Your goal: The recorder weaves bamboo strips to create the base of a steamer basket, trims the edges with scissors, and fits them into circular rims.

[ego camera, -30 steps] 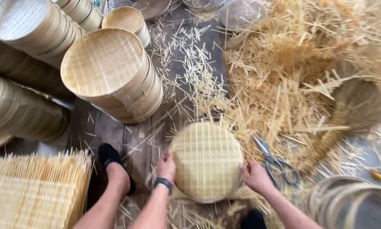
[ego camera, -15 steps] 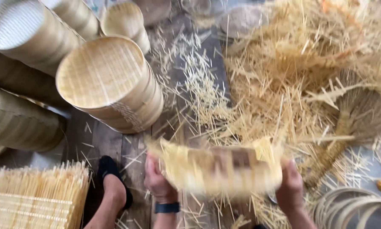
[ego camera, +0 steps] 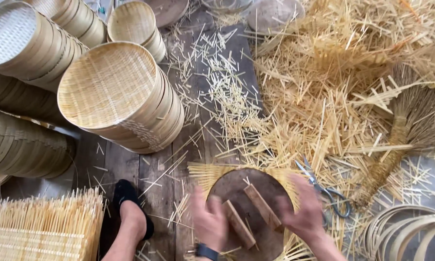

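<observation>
A round dark wooden board (ego camera: 237, 193) with two wooden battens (ego camera: 261, 205) across it lies on the floor in front of me, on top of a woven bamboo mat (ego camera: 205, 173) whose loose strip ends stick out around it. My left hand (ego camera: 209, 221) presses on the board's left part beside a batten. My right hand (ego camera: 302, 215) presses on its right edge. Both hands are blurred by motion.
Stacks of round woven bamboo trays (ego camera: 118, 96) stand at the left and back. Woven mats with loose ends (ego camera: 38, 229) lie at lower left. Scissors (ego camera: 326, 191) lie right of the board. A broom (ego camera: 404, 140), bamboo hoops (ego camera: 406, 234) and offcuts (ego camera: 324, 92) fill the right. My foot (ego camera: 133, 217) rests nearby.
The round woven piece was lifted, flipped over and laid down. Its wooden board side now faces up, with both hands on top.
</observation>
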